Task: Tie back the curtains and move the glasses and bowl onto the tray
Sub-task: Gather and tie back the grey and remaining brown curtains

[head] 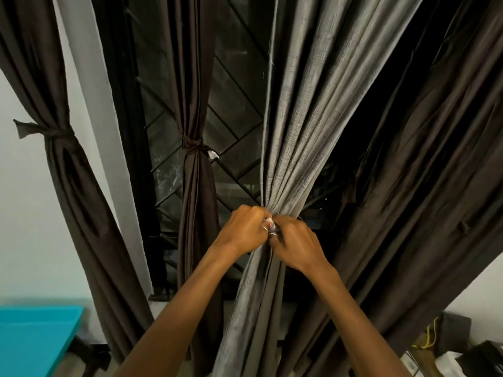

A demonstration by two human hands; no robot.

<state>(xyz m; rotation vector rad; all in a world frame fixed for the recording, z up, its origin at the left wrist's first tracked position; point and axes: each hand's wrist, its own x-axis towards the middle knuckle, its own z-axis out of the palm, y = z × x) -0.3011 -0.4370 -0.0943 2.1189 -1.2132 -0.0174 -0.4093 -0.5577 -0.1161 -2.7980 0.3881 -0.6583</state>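
Fingers of the left hand (245, 229) and the right hand (295, 240) are curled tight, knuckle to knuckle, gripping the grey curtain (294, 131) where it is bunched into a narrow waist at scene centre. A scrap of white cloth (268, 220) shows between the hands; the fingertips hide the rest of it. A ring (264, 228) sits on a left finger. Farther left, two dark curtains, the middle curtain (196, 200) and the far-left curtain (68, 172), are already cinched by bands. A white tag (213, 156) on the middle one is too small to read. Loose dark drapery (422, 186) hangs right. Behind is a window grille (239, 91). The teal surface (35, 341) near left is cut off; dark clutter (457, 346) near right is hard to make out.
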